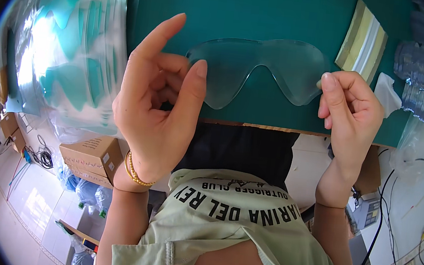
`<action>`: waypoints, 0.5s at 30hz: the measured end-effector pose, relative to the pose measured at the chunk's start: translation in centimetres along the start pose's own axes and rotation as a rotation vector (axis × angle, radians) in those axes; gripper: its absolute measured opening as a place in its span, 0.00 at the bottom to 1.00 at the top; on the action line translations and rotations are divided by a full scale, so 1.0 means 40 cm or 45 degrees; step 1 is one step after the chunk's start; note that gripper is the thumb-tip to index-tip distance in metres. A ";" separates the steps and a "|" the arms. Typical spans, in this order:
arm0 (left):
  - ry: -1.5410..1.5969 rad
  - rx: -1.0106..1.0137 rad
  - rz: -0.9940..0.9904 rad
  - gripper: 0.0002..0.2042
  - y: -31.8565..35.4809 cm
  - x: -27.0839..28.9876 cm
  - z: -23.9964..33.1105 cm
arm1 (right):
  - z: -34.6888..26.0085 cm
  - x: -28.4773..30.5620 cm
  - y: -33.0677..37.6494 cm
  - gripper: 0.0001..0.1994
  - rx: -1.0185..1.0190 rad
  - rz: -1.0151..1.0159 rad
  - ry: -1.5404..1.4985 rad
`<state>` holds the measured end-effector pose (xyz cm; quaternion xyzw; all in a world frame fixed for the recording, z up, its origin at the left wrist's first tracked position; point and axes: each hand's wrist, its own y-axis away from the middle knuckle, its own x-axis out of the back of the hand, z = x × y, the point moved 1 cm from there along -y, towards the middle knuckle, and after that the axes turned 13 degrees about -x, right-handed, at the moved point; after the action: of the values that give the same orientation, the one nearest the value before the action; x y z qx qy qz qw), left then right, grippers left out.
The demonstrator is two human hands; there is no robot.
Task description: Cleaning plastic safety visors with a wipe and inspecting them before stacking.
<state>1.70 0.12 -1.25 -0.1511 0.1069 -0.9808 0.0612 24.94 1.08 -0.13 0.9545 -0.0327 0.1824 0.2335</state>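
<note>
A clear, smoky one-piece goggle lens (pixel 283 62) with a nose notch is in front of me, over the green tabletop. My left hand (pixel 161 95) is at its left end, thumb laid over the lens edge and the middle finger bent in close to it. The left index finger points up, away from the lens; the other fingers curl into the palm. At the right end, my right hand (pixel 351 106) pinches the lens edge between thumb and index finger, its remaining fingers curled. Exactly where the fingertips meet the lens is partly hidden.
On the left, clear plastic wrap (pixel 71 38) covers a stack of similar lenses. A yellowish, white-striped strip (pixel 363 40) lies at the back right, near a crumpled white tissue (pixel 388 94) and silvery plastic packaging (pixel 422 78). Below the table edge sits a cardboard box (pixel 92 153).
</note>
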 end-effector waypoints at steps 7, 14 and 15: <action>-0.005 0.022 -0.007 0.24 -0.001 -0.005 0.003 | -0.010 0.006 0.001 0.09 -0.096 -0.014 -0.031; -0.041 0.031 -0.013 0.24 -0.004 -0.005 0.009 | -0.007 0.004 0.000 0.09 -0.061 -0.013 -0.007; -0.036 0.041 -0.015 0.24 -0.006 -0.005 0.010 | -0.008 0.004 0.000 0.09 -0.059 -0.016 -0.007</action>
<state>2.00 0.30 -0.88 -0.1645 0.0894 -0.9805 0.0592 25.00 1.24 0.18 0.9496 -0.0316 0.1774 0.2565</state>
